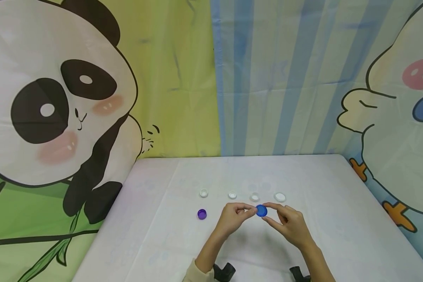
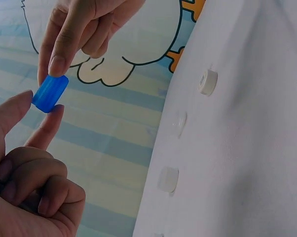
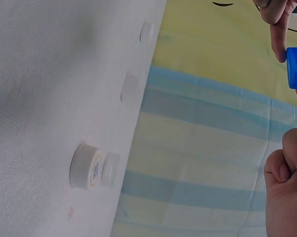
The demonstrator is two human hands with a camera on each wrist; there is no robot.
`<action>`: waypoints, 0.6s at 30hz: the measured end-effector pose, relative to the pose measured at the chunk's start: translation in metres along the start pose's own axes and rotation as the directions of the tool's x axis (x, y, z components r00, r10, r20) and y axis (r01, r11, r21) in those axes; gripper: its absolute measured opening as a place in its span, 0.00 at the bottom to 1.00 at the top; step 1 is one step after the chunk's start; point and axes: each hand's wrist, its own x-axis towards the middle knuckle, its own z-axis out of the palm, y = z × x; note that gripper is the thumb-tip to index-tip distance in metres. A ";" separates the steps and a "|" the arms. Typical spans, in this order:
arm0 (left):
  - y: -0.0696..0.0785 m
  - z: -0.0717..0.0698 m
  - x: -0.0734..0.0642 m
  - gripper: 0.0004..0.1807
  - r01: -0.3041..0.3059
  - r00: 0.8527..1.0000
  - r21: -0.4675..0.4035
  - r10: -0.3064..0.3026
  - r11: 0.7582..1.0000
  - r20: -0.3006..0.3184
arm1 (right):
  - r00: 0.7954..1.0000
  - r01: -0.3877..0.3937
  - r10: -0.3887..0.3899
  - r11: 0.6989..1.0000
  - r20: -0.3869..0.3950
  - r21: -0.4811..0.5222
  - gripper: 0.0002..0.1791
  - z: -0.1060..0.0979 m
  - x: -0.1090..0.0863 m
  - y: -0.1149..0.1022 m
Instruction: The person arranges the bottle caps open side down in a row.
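Note:
A round blue bottle cap (image 1: 261, 210) is held up above the table between both hands. My left hand (image 1: 232, 217) pinches its left edge with thumb and index finger; in the left wrist view the other fingers are curled into the palm. From the opposite side, my right hand (image 1: 290, 224) pinches the same cap with thumb and index finger. The left wrist view shows the blue cap (image 2: 50, 94) side-on, with fingertips of both hands at its rim. At the right wrist view's edge, the cap (image 3: 294, 69) shows its ribbed side.
Beyond the hands, several white or clear caps stand in a row on the white table (image 1: 162, 243), among them a left one (image 1: 203, 193) and a right one (image 1: 280, 197). A purple cap (image 1: 202, 214) lies left of the left hand. Printed curtains (image 1: 285, 78) rise behind the table.

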 end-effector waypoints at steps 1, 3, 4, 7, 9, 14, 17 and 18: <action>0.000 0.000 0.000 0.15 0.006 1.000 -0.008 -0.006 1.000 0.006 | 1.000 0.008 -0.008 1.000 -0.005 0.002 0.24 0.000 0.000 0.000; 0.000 0.000 0.000 0.14 0.013 1.000 -0.022 -0.013 1.000 0.015 | 1.000 0.023 -0.022 1.000 -0.018 0.007 0.24 0.001 0.000 0.001; 0.000 0.000 0.000 0.14 0.013 1.000 -0.028 -0.013 1.000 0.017 | 0.999 0.035 -0.035 0.999 -0.026 0.004 0.24 0.001 -0.001 0.001; 0.000 0.001 0.000 0.13 0.000 1.000 -0.045 0.001 0.999 0.017 | 0.997 0.066 -0.066 0.998 -0.050 0.006 0.24 0.002 -0.001 0.002; 0.005 0.000 -0.002 0.13 -0.010 1.000 -0.048 0.011 0.999 0.019 | 0.996 0.075 -0.075 0.997 -0.055 0.000 0.24 0.003 -0.001 0.002; 0.017 -0.002 -0.007 0.12 0.006 1.000 -0.049 -0.005 0.999 0.026 | 0.999 0.036 -0.036 0.999 -0.027 0.010 0.24 0.002 -0.001 0.001; 0.008 -0.001 -0.003 0.13 0.032 0.999 -0.044 -0.031 0.999 0.018 | 1.000 0.000 0.000 1.000 -0.008 0.023 0.24 0.002 -0.002 0.001; 0.004 0.000 -0.002 0.14 0.031 0.999 -0.041 -0.031 0.999 0.012 | 1.000 -0.007 0.007 1.000 -0.004 0.026 0.24 0.002 -0.002 0.001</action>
